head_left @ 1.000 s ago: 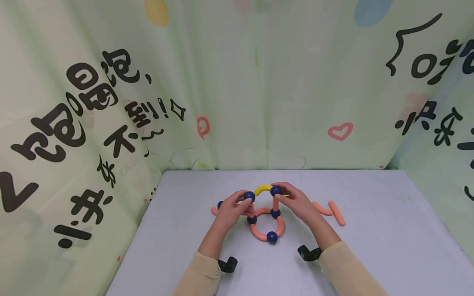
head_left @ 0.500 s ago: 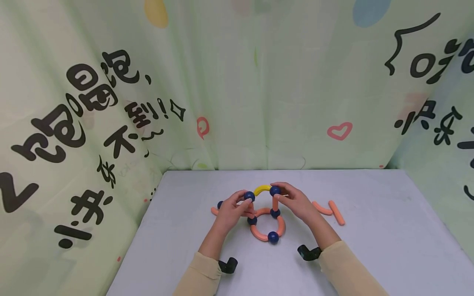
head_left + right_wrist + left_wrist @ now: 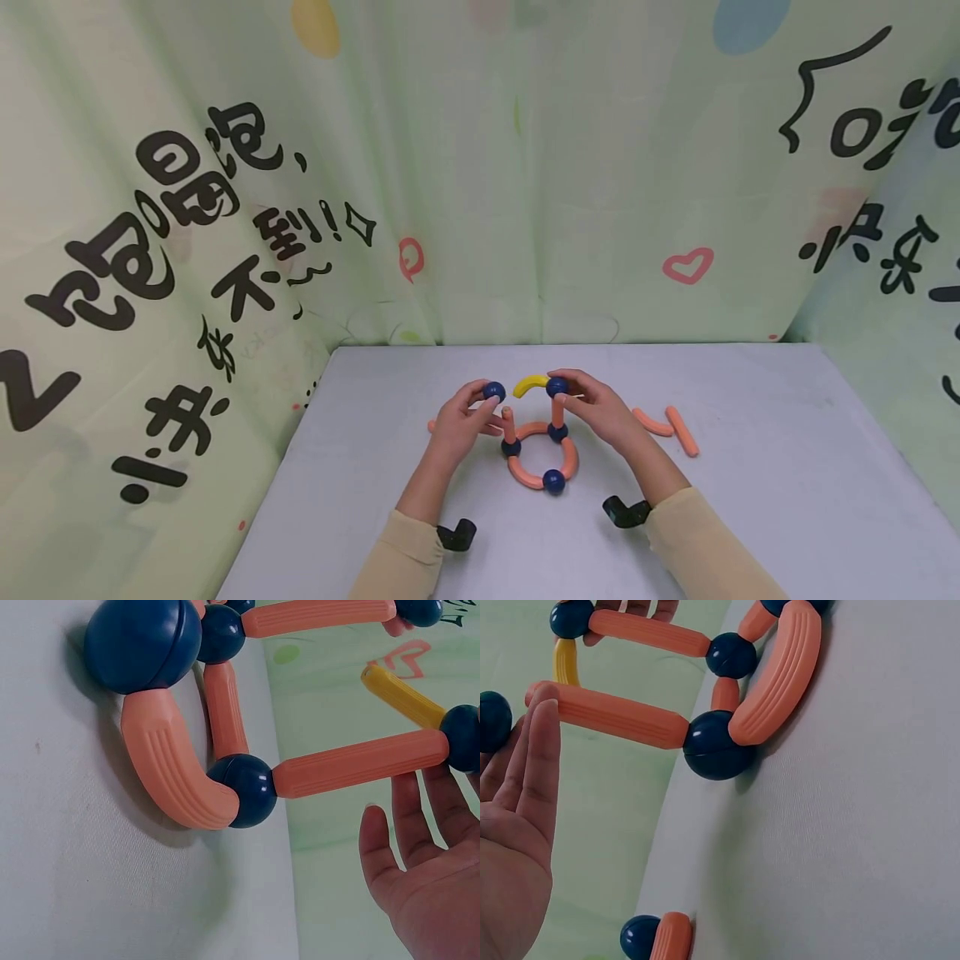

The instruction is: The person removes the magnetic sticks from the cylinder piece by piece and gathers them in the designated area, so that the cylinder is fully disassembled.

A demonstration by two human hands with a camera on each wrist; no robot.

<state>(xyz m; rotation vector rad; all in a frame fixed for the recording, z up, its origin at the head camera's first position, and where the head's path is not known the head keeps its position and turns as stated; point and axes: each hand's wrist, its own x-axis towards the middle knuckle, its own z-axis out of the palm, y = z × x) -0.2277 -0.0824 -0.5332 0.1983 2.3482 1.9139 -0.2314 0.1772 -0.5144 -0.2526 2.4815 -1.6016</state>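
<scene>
My left hand (image 3: 459,421) holds a dark blue ball (image 3: 493,392) between thumb and fingers, apart from the bare top of the left upright orange stick (image 3: 509,427). In the left wrist view its fingertips lie against that orange stick (image 3: 622,716). My right hand (image 3: 603,410) pinches another blue ball (image 3: 557,387) on top of the right upright stick (image 3: 557,413). A yellow curved stick (image 3: 529,383) juts leftward from this ball, its other end free. Both uprights rise from a ring of curved orange sticks (image 3: 525,475) and blue balls (image 3: 553,481) on the table.
A curved orange stick (image 3: 652,422) and a straight one (image 3: 682,432) lie on the white table (image 3: 735,517) at right. Behind my left hand lies a blue ball (image 3: 639,937) beside an orange stick (image 3: 673,936). A printed curtain (image 3: 540,208) hangs behind.
My left hand has moved slightly left with its blue ball, which has come off the left upright and the yellow stick's end. My right hand stays put.
</scene>
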